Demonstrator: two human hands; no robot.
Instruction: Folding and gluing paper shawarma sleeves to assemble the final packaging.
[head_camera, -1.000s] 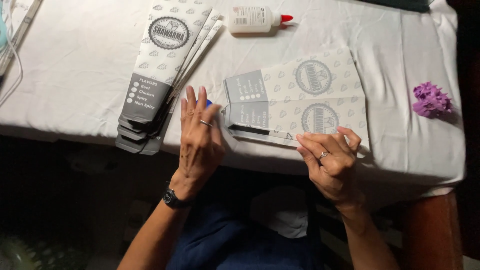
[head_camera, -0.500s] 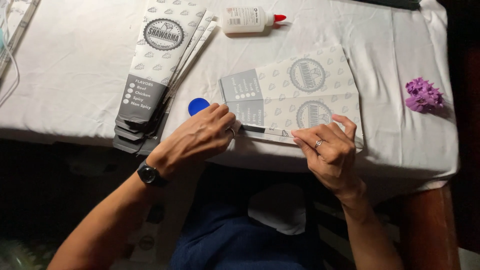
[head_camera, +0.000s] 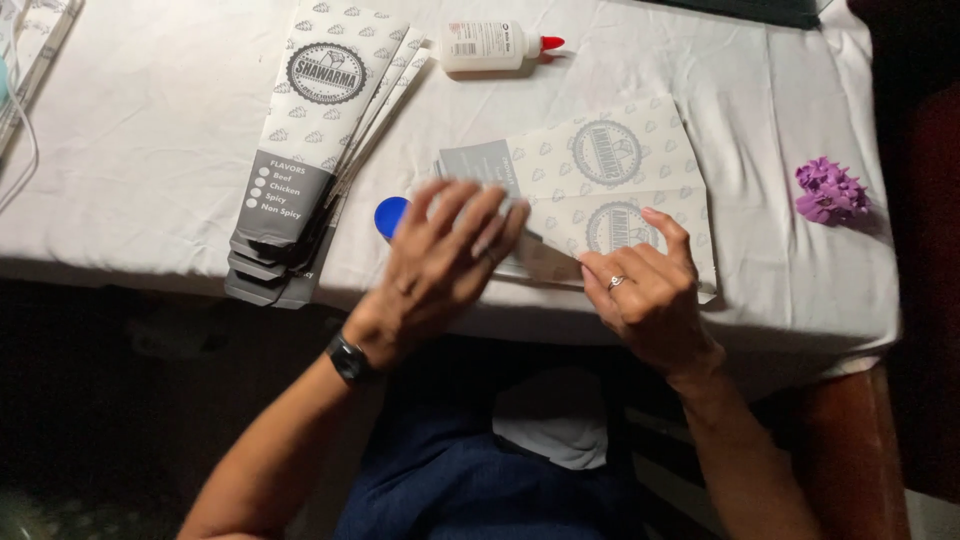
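The head view looks down on a white-clothed table (head_camera: 150, 150) where one printed paper sleeve (head_camera: 610, 170) lies flat at centre right, its lower flap folded over. The step in hand looks like pressing that flap down along its seam. The left hand (head_camera: 445, 265), blurred, lies palm-down with fingers spread and nearly straight over the sleeve's grey end, gripping nothing. The right hand (head_camera: 650, 290), which wears a ring, rests on the lower edge with fingers loosely curled and forefinger stretched onto the paper; whether the thumb pinches the edge cannot be told. As a judgement, the next move calls for firm, even pressure run along the fold while the right hand keeps the sleeve from sliding.

Counted: one sleeve under the hands; one stack of flat sleeves (head_camera: 310, 150) at upper left, at least three by the stepped grey ends; one glue bottle (head_camera: 490, 45) with a red tip at top centre; one blue round cap (head_camera: 390, 215) just left of the left hand; one purple flower-like cluster (head_camera: 830, 190) at right.
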